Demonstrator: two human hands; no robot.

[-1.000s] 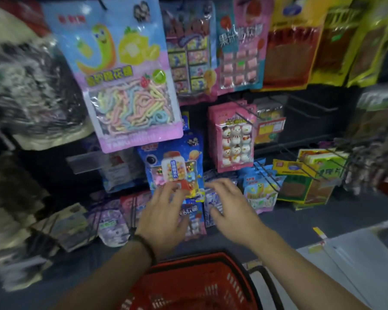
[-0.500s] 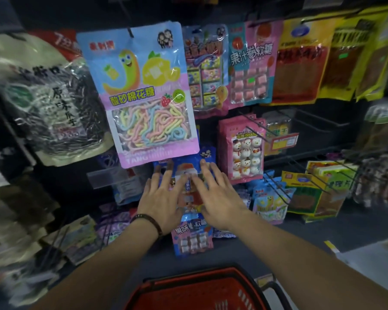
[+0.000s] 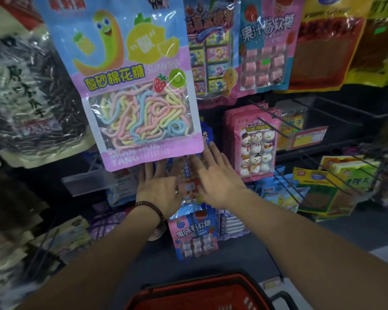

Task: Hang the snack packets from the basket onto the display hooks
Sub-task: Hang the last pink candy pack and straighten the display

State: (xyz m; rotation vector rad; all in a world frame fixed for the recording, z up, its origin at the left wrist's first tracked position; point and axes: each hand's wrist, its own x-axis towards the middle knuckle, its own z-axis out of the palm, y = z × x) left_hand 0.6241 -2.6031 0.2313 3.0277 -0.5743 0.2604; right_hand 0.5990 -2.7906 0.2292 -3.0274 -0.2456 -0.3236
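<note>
Two flat hands press a blue packet in the middle of the frame.

The left hand (image 3: 159, 191) and the right hand (image 3: 220, 184) lie side by side on the blue packet (image 3: 189, 189). Each grip is wide, with straight fingers, and holds nothing. I think they smooth the packet so that it hangs straight and flat on its hook. The hook itself is hidden behind the lower edge of the big marshmallow packet (image 3: 139, 86) above, and the left fingertips reach just under that edge. The red basket (image 3: 202, 291) stands at the bottom of the frame, close to the person, probably to keep it in easy reach; its inside does not show.
</note>
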